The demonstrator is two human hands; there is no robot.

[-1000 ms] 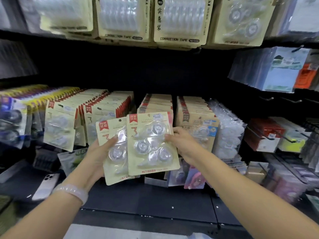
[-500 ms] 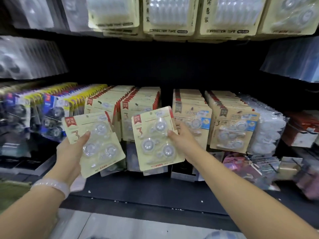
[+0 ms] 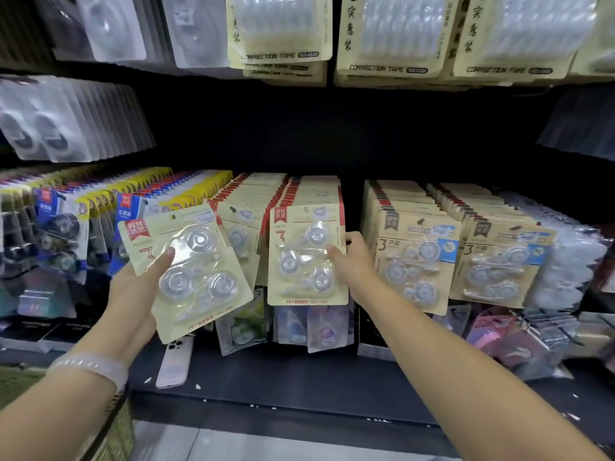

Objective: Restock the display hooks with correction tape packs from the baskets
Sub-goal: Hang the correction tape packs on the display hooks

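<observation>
1. The right hand point(image 3: 354, 261) holds a correction tape pack point(image 3: 307, 254) by its right edge, thumb on the front, pressed upright against the front of a full row of like packs point(image 3: 312, 191) hanging in the middle of the display.
2. The left hand point(image 3: 136, 291) grips a second pack point(image 3: 189, 271) from below and behind, thumb laid across the clear blister; this pack tilts to the left and is held clear of the rows, in front of another row of the same packs point(image 3: 253, 194).
3. Each pack is a flat cream card with a red tag at the top left corner, a red "3", and a glossy clear plastic bubble over three round tape wheels.
4. To the right hang two rows of tan card packs point(image 3: 419, 261) with blue labels, also with clear blisters; beyond them a row of clear bagged goods point(image 3: 569, 261).
5. To the left hang blue and yellow carded packs point(image 3: 63, 234) with dark wheels.
6. Above, larger cream cards printed "CORRECTION TAPE" point(image 3: 279, 31) hang in a top row, beside clear blister packs point(image 3: 66, 121) at the upper left.
7. The backing wall is dark, nearly black. Below the rows runs a dark shelf point(image 3: 299, 377), dusty with small white specks, on which a white phone point(image 3: 174, 362) lies face down.
8. The left wrist wears a pale translucent bangle point(image 3: 90, 366); a woven basket point(image 3: 113, 430) edge shows at the lower left, above a pale floor point(image 3: 266, 447).
</observation>
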